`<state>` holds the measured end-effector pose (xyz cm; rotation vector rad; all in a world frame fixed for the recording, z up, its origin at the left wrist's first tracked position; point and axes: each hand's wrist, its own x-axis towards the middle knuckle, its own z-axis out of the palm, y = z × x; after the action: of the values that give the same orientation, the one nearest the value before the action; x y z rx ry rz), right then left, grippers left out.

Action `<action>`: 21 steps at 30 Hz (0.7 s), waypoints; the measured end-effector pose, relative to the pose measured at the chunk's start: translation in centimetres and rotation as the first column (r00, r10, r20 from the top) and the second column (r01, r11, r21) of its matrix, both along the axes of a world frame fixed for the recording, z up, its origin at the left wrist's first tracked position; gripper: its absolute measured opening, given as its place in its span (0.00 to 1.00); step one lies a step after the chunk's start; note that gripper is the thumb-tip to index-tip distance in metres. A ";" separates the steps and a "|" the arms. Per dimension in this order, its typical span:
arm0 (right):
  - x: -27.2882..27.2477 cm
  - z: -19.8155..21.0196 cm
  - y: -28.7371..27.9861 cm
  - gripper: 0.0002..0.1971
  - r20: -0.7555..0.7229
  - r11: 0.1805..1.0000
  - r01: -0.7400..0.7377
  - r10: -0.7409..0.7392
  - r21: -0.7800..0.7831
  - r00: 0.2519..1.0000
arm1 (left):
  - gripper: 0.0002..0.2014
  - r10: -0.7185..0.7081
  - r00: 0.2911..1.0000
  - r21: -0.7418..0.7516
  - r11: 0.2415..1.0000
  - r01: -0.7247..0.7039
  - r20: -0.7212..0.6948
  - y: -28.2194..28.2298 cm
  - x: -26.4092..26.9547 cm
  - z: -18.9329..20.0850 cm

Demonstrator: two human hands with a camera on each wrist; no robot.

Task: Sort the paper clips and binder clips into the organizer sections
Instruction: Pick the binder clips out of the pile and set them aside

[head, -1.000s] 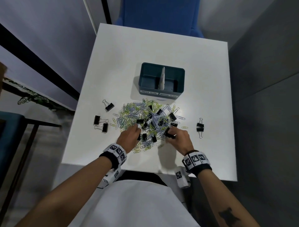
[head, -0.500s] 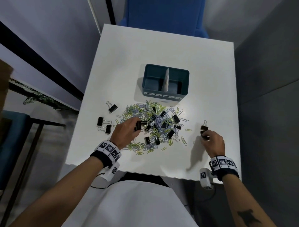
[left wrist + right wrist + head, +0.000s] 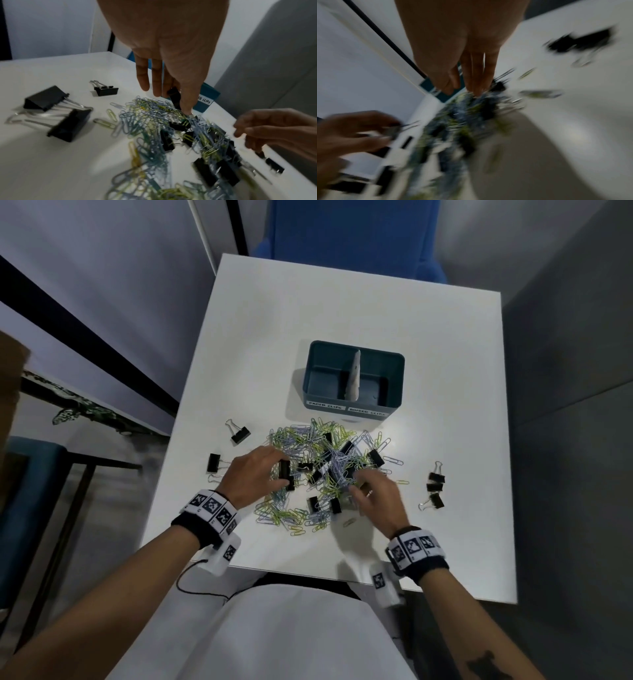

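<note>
Head view: steep, downward, over square white table (image 3: 308, 313). Wrist views: close, low, along fingers. Shared: tangled heap of blue-green wire paper clips (image 3: 310, 446) (image 3: 154, 121).

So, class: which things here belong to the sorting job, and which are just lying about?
Job: paper clips, binder clips, organizer, left hand pinching a binder clip, right hand.
Not part: table, blue chair, wristbands.

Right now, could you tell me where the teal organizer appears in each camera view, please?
Head: teal organizer centre, beyond the clip pile.
Left wrist: a corner right of centre, behind the left hand's fingers.
Right wrist: blurred teal patch left of centre.
Shared landmark: the clip pile.
</note>
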<state>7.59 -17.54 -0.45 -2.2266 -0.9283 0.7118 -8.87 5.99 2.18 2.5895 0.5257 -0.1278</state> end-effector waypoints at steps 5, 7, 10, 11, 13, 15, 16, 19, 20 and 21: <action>-1.9 2.0 5.1 0.33 -0.587 0.995 0.094 -0.065 0.018 0.807 | 0.23 0.011 0.998 -0.113 0.994 -0.004 0.068 -1.1 1.0 0.5; -2.0 2.3 5.8 0.27 -0.745 0.980 0.200 -0.122 0.015 0.656 | 0.24 0.030 0.996 -0.128 0.992 -0.019 0.088 -1.4 1.2 0.5; -1.9 2.2 6.1 0.12 -0.821 0.928 0.372 -0.187 0.033 0.540 | 0.24 0.055 0.994 -0.141 0.989 -0.041 0.096 -2.4 1.3 0.4; -1.8 2.0 6.1 0.09 -0.816 0.916 0.401 -0.214 0.024 0.537 | 0.24 0.053 0.995 -0.131 0.990 -0.042 0.084 -2.8 1.3 0.4; -1.3 1.6 5.9 0.07 -0.783 0.912 0.409 -0.259 -0.007 0.565 | 0.24 0.067 0.996 -0.112 0.992 -0.061 0.053 -3.2 1.1 0.1; -0.5 1.0 5.5 0.05 -0.735 0.911 0.412 -0.299 -0.029 0.608 | 0.22 0.113 0.993 -0.112 0.987 -0.111 0.015 -2.6 0.6 -0.4; -0.1 0.8 5.2 0.04 -0.698 0.908 0.417 -0.321 -0.036 0.640 | 0.20 0.140 0.990 -0.107 0.984 -0.140 -0.003 -2.0 0.3 -0.7; 1.8 0.2 3.8 0.03 -0.453 0.902 0.425 -0.412 -0.079 0.791 | 0.12 0.295 0.955 -0.040 0.954 -0.296 -0.022 0.7 -0.6 -1.2; 2.5 0.2 3.3 0.04 -0.324 0.905 0.415 -0.421 -0.091 0.848 | 0.12 0.369 0.929 -0.008 0.929 -0.369 -0.025 1.9 -0.9 -1.4; 3.1 0.1 2.7 0.06 -0.180 0.912 0.397 -0.410 -0.105 0.894 | 0.13 0.435 0.900 0.027 0.900 -0.435 -0.033 3.1 -1.2 -1.5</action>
<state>10.74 -14.85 -0.37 -2.2534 -0.3272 0.7553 -10.06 9.04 0.65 2.4206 1.1089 -0.0193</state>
